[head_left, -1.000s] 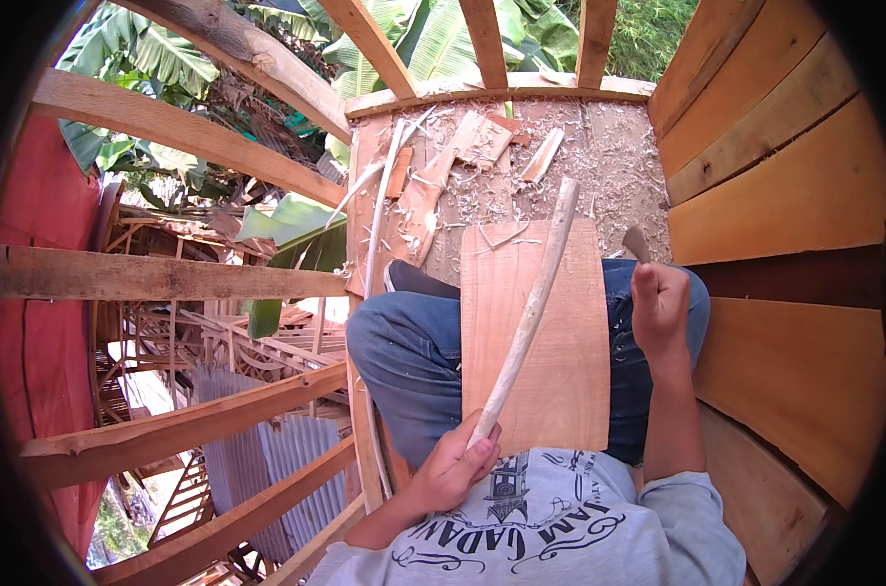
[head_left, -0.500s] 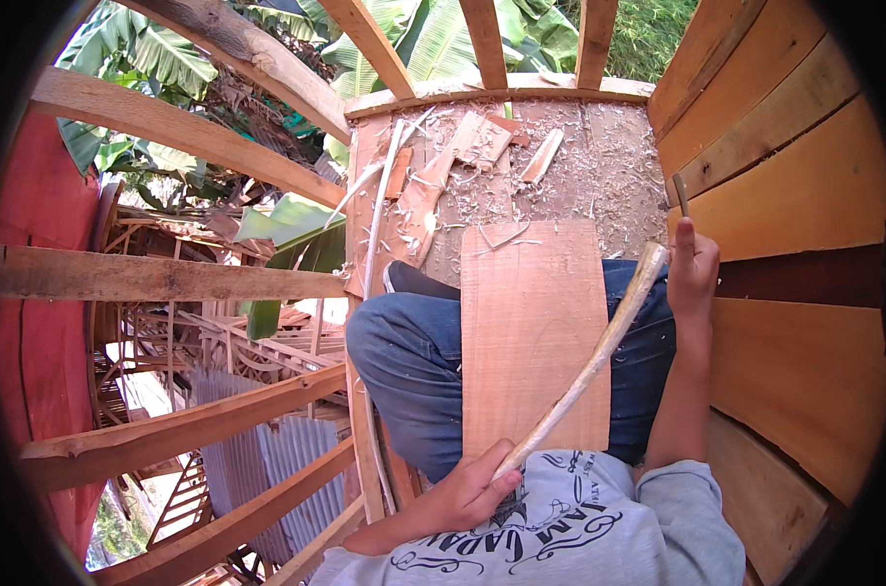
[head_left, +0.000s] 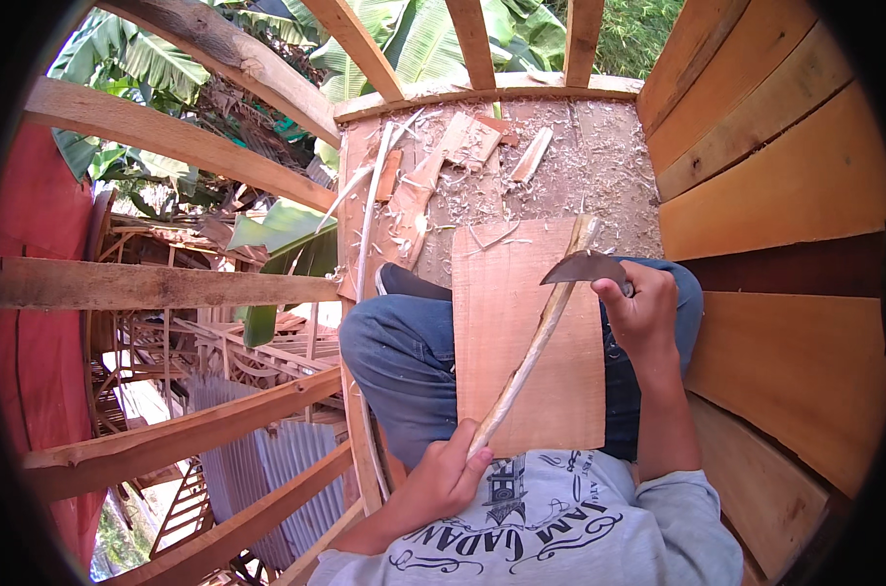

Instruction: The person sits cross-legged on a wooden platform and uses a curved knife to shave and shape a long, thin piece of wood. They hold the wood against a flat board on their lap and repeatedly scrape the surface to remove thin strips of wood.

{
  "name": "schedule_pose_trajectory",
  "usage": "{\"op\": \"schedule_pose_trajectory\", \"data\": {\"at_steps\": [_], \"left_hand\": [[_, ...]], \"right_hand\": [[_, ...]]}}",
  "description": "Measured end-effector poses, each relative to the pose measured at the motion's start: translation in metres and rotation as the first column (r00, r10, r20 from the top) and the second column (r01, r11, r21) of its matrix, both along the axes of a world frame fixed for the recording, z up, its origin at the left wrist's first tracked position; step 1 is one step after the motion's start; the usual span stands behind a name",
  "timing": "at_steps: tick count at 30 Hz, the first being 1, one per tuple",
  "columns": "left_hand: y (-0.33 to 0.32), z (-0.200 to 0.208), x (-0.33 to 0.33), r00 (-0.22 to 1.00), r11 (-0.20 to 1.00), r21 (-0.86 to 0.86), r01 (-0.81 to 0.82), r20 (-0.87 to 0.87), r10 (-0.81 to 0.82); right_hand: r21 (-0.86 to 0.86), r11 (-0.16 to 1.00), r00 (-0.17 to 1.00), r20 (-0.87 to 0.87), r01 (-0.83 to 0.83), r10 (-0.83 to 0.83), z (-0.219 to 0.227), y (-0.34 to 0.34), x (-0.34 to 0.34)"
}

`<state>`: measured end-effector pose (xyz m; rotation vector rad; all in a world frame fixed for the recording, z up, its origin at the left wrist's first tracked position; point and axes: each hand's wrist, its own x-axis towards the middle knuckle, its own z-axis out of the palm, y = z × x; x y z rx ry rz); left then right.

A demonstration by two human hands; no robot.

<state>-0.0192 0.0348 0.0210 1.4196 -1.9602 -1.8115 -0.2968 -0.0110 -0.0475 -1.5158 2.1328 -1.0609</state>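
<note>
From the head view I see the left hand (head_left: 450, 476) closed in a full fist around the lower end of a long pale wooden stick (head_left: 536, 337), fingers wrapped over it and thumb along the shaft, just above the grey printed shirt (head_left: 541, 527). The stick runs diagonally up and to the right across a flat wooden board (head_left: 506, 293) that lies on the lap, over the blue jeans (head_left: 404, 356); its upper tip reaches the board's far edge. The right hand (head_left: 643, 313) is also closed tight, gripping the handle of a curved dark blade (head_left: 580, 267); the handle itself is hidden inside the fist. The blade's edge sits against the stick near its upper end, touching it as far as I can tell. Beyond the board, the plank floor (head_left: 599, 166) carries wood shavings and several offcuts (head_left: 467, 142), plus a thin pale strip (head_left: 370, 215) lying lengthwise at the left edge. Orange-brown wall planks (head_left: 775, 195) close the right side; open timber rails (head_left: 160, 283) stand to the left, with banana leaves (head_left: 277, 230) below them.
</note>
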Motion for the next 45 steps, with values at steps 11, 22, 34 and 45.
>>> {"op": "schedule_pose_trajectory", "data": {"at_steps": [11, 22, 34, 45], "left_hand": [[0.001, 0.001, 0.012, 0.999, 0.999, 0.047, -0.004, 0.052, 0.002], [-0.004, -0.005, 0.015, 0.999, 0.999, -0.020, 0.042, 0.020, -0.041], [-0.014, -0.004, 0.014, 0.995, 0.995, -0.001, 0.101, 0.025, -0.101], [-0.012, -0.010, 0.024, 0.995, 0.995, -0.024, 0.092, 0.030, -0.091]], "right_hand": [[-0.143, 0.959, 0.969, -0.014, -0.245, 0.245, -0.004, 0.006, 0.012], [-0.160, 0.963, 0.914, 0.311, -0.219, 0.259, -0.013, 0.007, 0.022], [-0.278, 0.909, 0.894, 0.237, -0.312, 0.379, -0.016, 0.016, 0.035], [-0.290, 0.838, 0.853, 0.111, -0.462, 0.509, -0.015, 0.016, 0.031]]}}
